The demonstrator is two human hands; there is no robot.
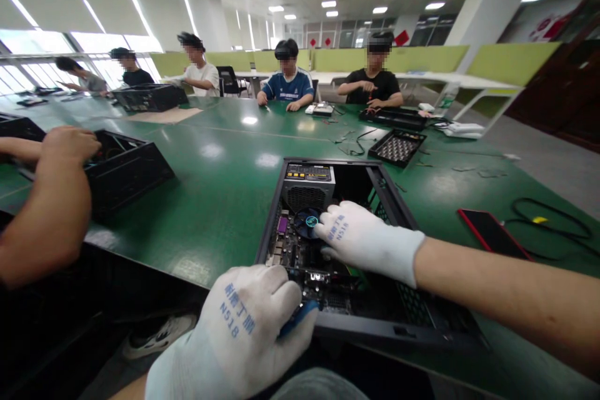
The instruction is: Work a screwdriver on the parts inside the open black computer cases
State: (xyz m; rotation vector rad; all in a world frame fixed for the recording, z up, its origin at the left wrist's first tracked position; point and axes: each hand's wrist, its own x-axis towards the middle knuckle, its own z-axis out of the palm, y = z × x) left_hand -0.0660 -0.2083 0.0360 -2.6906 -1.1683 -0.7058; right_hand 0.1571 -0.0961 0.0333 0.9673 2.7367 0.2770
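Observation:
A black computer case [276, 225] lies on its side in front of me, its open face up. Inside are a power supply [307, 190] at the far end, a round cooling fan [309, 222] and a dark motherboard [293, 256]. My right hand [359, 237], in a white glove, reaches over the case with bent fingers against the fan's right edge; what the fingertips grip is hidden. At the near left corner my gloved left hand [253, 325] is closed, thumb toward the fingers. A blue patch shows between them, too unclear to tell whether it is glove or object.
A red-edged phone [490, 234] and a black cable [553, 215] lie right of the case on the green table [210, 169]. A dark tray-like part [397, 147] lies beyond. At left, another person's arm [60, 194] works at a second case [126, 175]. Several people sit farther back.

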